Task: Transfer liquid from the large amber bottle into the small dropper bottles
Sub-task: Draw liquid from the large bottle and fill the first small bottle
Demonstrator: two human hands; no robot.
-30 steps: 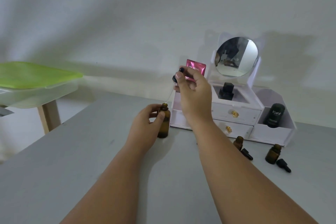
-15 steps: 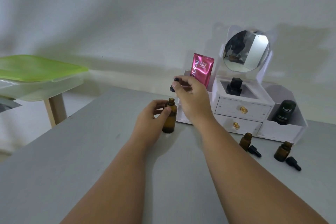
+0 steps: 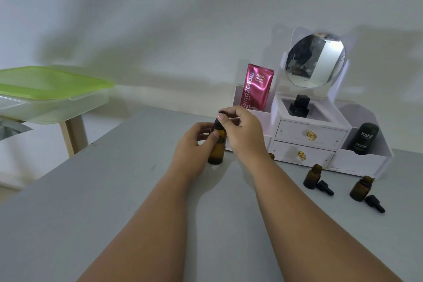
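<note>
The large amber glass bottle (image 3: 217, 147) stands upright on the grey table (image 3: 96, 190), just in front of the left end of the white drawer organiser with a round mirror (image 3: 309, 137). The left hand (image 3: 194, 146) grips its shoulder, thumb in front and fingers (image 3: 202, 126) curled round the far side. The right hand (image 3: 243, 131) is above and beside the neck, its fingertips (image 3: 221, 117) pinching the black dropper cap (image 3: 218, 123), which sits at the bottle's mouth; whether it is seated there cannot be told. Well apart to the right, two small amber dropper bottles (image 3: 312, 177) (image 3: 362, 188) stand open, each with a black dropper top (image 3: 325, 188) (image 3: 374, 203) lying just beside it. A pink sachet (image 3: 257, 87) stands in the organiser.
</note>
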